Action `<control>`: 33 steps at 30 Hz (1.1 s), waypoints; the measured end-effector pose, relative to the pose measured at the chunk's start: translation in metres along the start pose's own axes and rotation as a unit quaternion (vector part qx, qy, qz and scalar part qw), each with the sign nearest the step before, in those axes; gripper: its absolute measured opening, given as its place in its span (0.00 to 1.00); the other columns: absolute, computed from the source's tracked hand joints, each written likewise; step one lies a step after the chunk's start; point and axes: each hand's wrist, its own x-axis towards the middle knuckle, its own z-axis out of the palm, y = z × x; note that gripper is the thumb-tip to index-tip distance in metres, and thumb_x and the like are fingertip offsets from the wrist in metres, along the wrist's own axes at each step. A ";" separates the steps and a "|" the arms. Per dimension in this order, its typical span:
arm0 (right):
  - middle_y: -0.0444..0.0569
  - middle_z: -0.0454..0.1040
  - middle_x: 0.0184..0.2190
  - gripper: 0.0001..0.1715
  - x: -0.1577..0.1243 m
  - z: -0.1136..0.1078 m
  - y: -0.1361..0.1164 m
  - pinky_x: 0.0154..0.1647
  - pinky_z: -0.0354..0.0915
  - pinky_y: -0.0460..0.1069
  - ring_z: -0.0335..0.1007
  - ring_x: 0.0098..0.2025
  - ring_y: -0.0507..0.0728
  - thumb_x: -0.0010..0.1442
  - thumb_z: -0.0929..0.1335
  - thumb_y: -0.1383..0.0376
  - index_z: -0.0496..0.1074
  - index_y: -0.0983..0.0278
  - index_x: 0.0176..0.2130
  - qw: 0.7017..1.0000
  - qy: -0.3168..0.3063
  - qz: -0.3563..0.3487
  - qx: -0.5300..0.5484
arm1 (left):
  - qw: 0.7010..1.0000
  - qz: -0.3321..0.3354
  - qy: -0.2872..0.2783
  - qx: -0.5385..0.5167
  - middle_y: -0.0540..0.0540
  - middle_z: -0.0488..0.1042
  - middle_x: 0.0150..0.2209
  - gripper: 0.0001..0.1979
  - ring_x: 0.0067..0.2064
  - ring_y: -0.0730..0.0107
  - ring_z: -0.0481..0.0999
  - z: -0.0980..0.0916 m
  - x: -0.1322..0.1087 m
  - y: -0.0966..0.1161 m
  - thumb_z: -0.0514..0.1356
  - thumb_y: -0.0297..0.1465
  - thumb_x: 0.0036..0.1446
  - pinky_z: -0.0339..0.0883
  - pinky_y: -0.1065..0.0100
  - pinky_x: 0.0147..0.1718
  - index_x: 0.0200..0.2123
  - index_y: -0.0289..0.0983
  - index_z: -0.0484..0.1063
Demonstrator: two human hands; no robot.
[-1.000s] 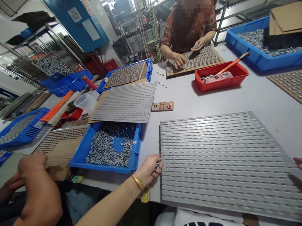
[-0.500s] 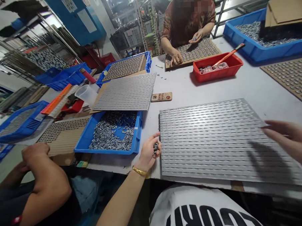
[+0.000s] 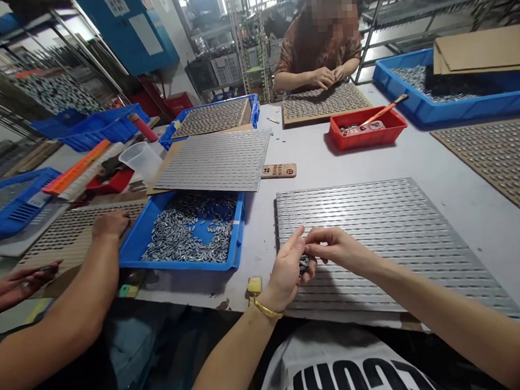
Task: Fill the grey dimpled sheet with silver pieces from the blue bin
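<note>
My left hand [image 3: 287, 269], with a gold bracelet at its wrist, is curled around several small dark metal pieces [image 3: 304, 265]. My right hand [image 3: 335, 249] meets it at the fingertips, thumb and forefinger pinched together; whether a piece sits between them is hidden. Both are above the left part of a grey slotted metal plate [image 3: 399, 223], which lies flat on the table before me. Rows of narrow slots run across this plate. To the left, a blue tray [image 3: 234, 259] holds many similar loose metal pieces [image 3: 171, 233].
A second slotted plate [image 3: 215, 162] rests across the tray's back edge. Farther off stand a red bin [image 3: 369, 137] and a large blue bin [image 3: 450, 109]. One co-worker's hands [image 3: 324, 77] are over a board opposite; another's arm [image 3: 89, 283] reaches in at left.
My right hand has come from the plate's right edge over to my left hand. My left hand has shifted right, over the plate. The left co-worker's hand has moved forward.
</note>
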 end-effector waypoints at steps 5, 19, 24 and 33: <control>0.47 0.75 0.31 0.13 0.036 -0.010 0.000 0.24 0.62 0.46 0.67 0.28 0.51 0.58 0.69 0.56 0.78 0.62 0.38 0.997 0.076 -0.003 0.009 | 0.999 -0.012 0.025 -0.033 0.53 0.66 0.22 0.26 0.17 0.81 0.60 -0.018 0.035 0.015 0.58 0.49 0.56 0.42 0.77 0.14 0.50 0.38 0.69; 0.48 0.76 0.31 0.10 0.110 -0.048 0.012 0.31 0.67 0.48 0.70 0.31 0.53 0.61 0.66 0.61 0.76 0.62 0.38 0.955 0.081 -0.090 -0.270 | 0.998 0.008 0.051 -0.029 0.56 0.62 0.21 0.19 0.17 0.85 0.57 -0.050 0.116 0.038 0.68 0.43 0.47 0.40 0.78 0.15 0.31 0.37 0.66; 0.47 0.75 0.30 0.10 0.146 -0.065 0.026 0.31 0.64 0.47 0.68 0.29 0.52 0.62 0.64 0.65 0.75 0.62 0.37 0.920 0.088 -0.139 -0.355 | 0.982 -0.004 0.109 -0.157 0.53 0.65 0.23 0.17 0.17 0.81 0.59 -0.059 0.130 0.043 0.61 0.43 0.53 0.39 0.76 0.13 0.39 0.35 0.69; 0.49 0.74 0.34 0.08 0.193 -0.067 0.059 0.33 0.62 0.47 0.68 0.33 0.54 0.58 0.65 0.70 0.75 0.63 0.36 0.861 0.133 -0.124 -0.475 | 0.961 0.041 0.174 -0.211 0.50 0.69 0.27 0.11 0.21 0.80 0.64 -0.074 0.141 0.035 0.60 0.32 0.51 0.45 0.77 0.15 0.38 0.37 0.64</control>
